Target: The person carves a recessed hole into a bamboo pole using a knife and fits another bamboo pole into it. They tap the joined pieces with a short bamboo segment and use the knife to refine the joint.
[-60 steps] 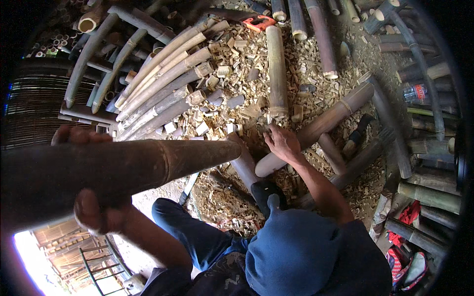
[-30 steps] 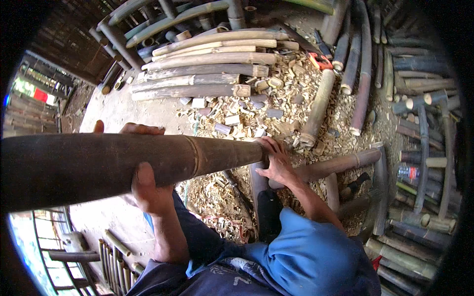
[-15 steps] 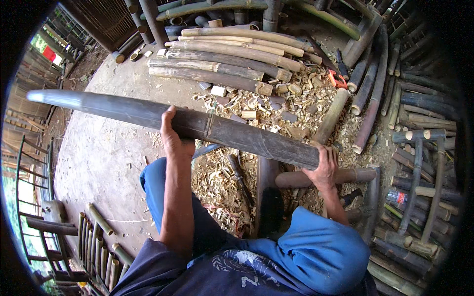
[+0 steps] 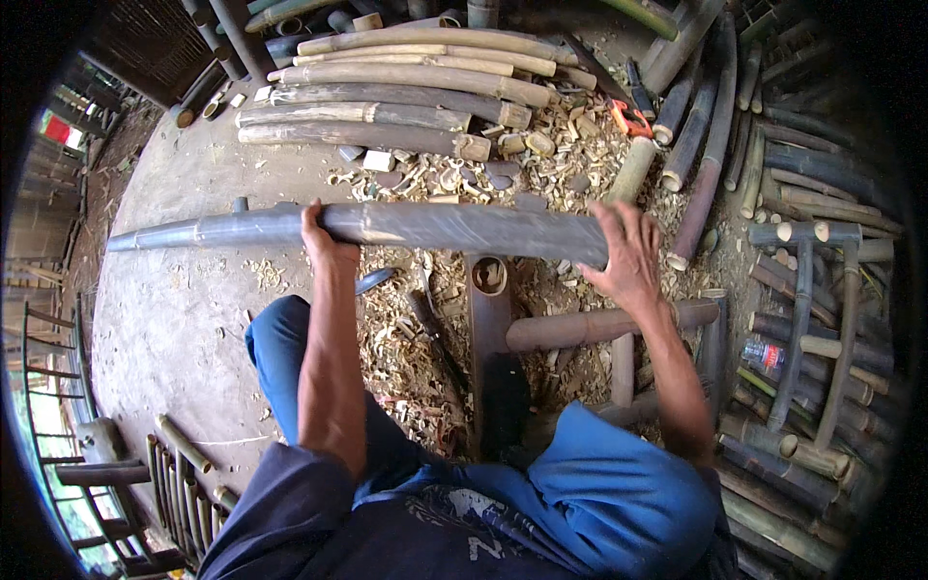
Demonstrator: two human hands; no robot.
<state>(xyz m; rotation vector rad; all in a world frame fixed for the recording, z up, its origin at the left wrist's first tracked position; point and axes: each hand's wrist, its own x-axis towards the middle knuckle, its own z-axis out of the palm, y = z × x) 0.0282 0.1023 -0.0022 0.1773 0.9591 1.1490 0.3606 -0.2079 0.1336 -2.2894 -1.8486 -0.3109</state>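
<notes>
The left hand (image 4: 324, 242) was wrapped around the long dark bamboo pole (image 4: 425, 227) near its middle, and the right hand (image 4: 628, 253) pressed flat with spread fingers on its thick end, so the pole lay level across the person's knees. It perhaps rested on the upright bamboo post (image 4: 490, 300); the pole hid that spot.
</notes>
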